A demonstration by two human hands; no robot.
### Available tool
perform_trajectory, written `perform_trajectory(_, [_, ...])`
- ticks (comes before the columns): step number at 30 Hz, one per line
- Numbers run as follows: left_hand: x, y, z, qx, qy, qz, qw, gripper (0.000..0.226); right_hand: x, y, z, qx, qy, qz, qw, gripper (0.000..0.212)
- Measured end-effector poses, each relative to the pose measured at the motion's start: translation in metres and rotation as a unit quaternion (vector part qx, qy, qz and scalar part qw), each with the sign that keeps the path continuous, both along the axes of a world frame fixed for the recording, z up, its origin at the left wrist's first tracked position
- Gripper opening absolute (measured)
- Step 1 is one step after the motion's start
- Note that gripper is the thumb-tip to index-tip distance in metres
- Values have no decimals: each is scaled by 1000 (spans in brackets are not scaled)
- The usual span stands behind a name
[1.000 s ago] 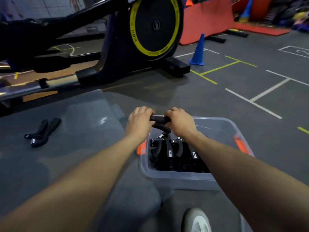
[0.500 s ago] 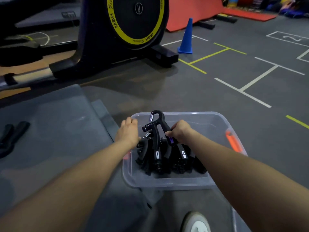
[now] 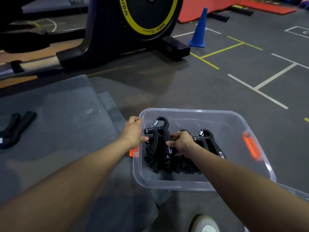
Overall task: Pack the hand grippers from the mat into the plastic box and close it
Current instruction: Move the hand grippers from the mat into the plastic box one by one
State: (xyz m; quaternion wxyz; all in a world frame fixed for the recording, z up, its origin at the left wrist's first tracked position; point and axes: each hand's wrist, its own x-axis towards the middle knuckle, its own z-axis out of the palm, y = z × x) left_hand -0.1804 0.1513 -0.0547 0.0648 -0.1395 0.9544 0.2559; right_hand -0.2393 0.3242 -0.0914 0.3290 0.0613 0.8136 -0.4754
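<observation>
Black hand gripper with steel spring point(image 3: 158, 131), now upright in the clear plastic box point(image 3: 217, 183), at the left end of a packed row of black hand grippers point(image 3: 204, 143). Half a second back, held higher over the row; now lowered among the others, so this one looks nearly seated. Right hand point(image 3: 181, 143) clamped on its handle; left hand point(image 3: 133, 133) at the box's left wall, thumb touching the gripper, fingers curled over the rim. One more black hand gripper point(image 3: 14, 128) left on the grey mat point(image 3: 66, 131), well apart, cut off by the frame edge. Box still open. Lid hard to make out, perhaps the clear edge at lower right. Orange latch point(image 3: 251, 146) on the right wall.
</observation>
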Motion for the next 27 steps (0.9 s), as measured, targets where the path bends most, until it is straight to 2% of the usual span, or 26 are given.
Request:
perform_trajectory(4, [5,-6,4,37,-26,-25,999,80,6,-3,0,4,-31,-5,999,31])
perform_trajectory(8, [7,-6,5,42,-32,-32,998,80,5,-6,-5,26,-9,3,1000,33])
perform_trajectory(13, [7,-4,4,45,-28,-21,998,79,6,-3,-3,132,84,81,984,36])
perform_trajectory(16, [8,-5,5,41,-26,-23,999,73,7,-11,15,121,126,95,980,50])
perform_trajectory(18, [10,-11,10,32,-16,-22,999,64,5,-23,31,110,182,111,971,51])
perform_trajectory(22, [22,-43,26,13,21,43,999,51,8,-61,58,99,260,153,948,45])
perform_trajectory(27, [61,-107,37,1,47,149,988,42,27,-137,70,78,308,214,924,43])
